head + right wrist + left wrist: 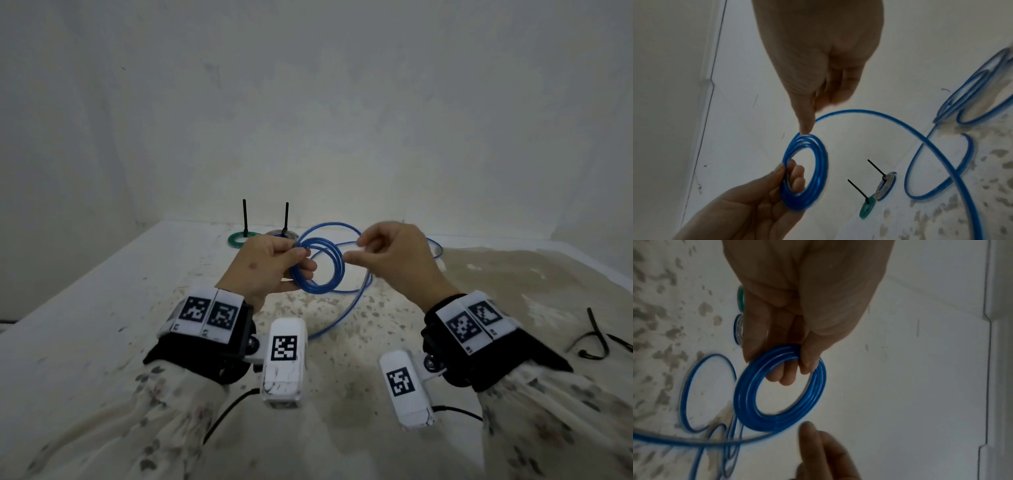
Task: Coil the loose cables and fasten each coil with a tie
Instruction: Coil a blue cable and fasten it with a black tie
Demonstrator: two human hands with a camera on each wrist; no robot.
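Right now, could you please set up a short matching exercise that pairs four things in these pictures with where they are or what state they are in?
Things:
1. blue coil
2. green coil
3. loose black ties
4. right hand

Places or states:
A. lying on the table at the far right
B. gripped in the left hand
C. tied, at the back of the table, tie tail upright
D. pinching the loose blue strand

Pairs: 1-B, 2-C, 3-A, 4-D

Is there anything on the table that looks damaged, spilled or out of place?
Nothing looks damaged. The table has brown specks and a tan stain at the right. The blue cable trails loose from the coil in the left hand, not yet wound. Loose black ties lie at the right edge.
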